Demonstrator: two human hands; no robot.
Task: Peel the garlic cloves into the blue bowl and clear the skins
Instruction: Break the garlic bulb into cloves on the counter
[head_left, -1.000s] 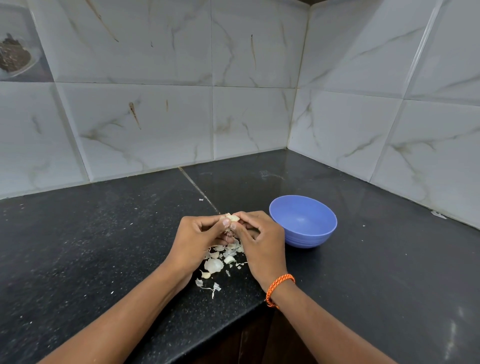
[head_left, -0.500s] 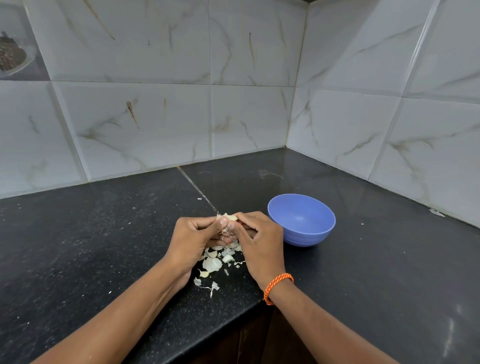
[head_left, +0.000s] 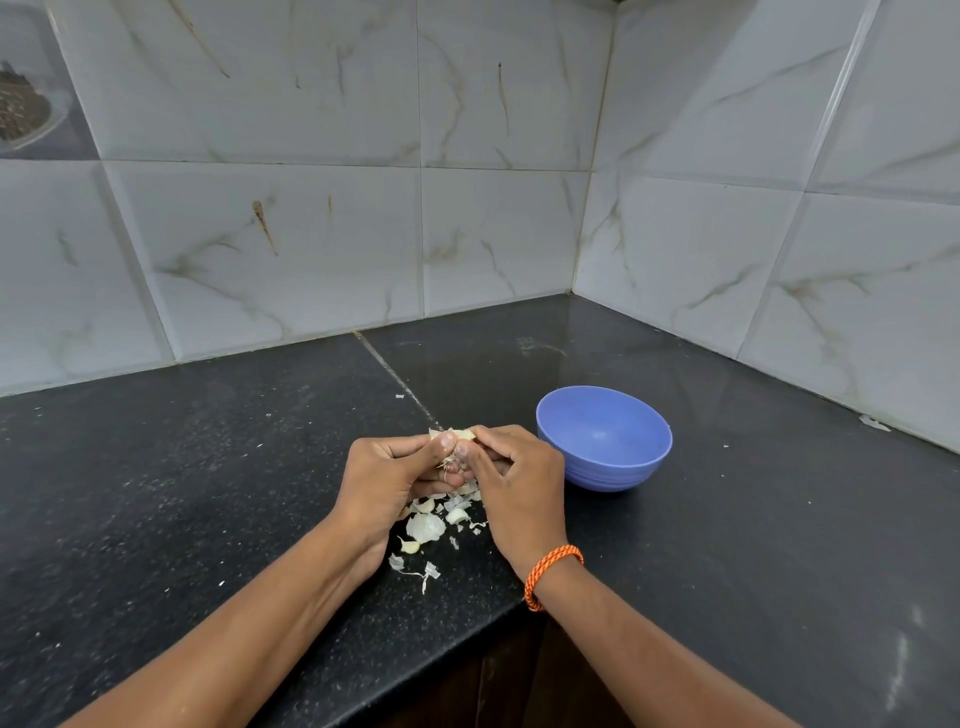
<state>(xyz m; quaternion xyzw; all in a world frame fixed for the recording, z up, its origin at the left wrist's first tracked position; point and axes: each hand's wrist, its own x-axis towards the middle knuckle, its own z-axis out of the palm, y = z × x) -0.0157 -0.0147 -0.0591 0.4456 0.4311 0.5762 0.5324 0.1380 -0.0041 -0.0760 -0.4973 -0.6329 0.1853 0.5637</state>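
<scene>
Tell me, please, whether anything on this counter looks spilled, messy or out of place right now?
Loose garlic skins lie scattered on the black counter beneath both hands, not gathered. The blue bowl looks empty. The left hand and right hand pinch a garlic piece.

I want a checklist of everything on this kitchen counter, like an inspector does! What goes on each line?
Surface: black speckled counter, with a seam running back to the wall and small pale flecks scattered on it.
Job's things: garlic piece pinched between both hands; blue bowl to the right, nothing seen inside it.
Clutter: garlic skins piled on the counter below the hands, a few near the front edge.
Grippers: left hand and right hand meet over the pile, fingers curled on the garlic; orange wristband on the right wrist.
Cables: nothing seen.
Surroundings: white marbled wall tiles forming a corner; a picture tile at upper left.
</scene>
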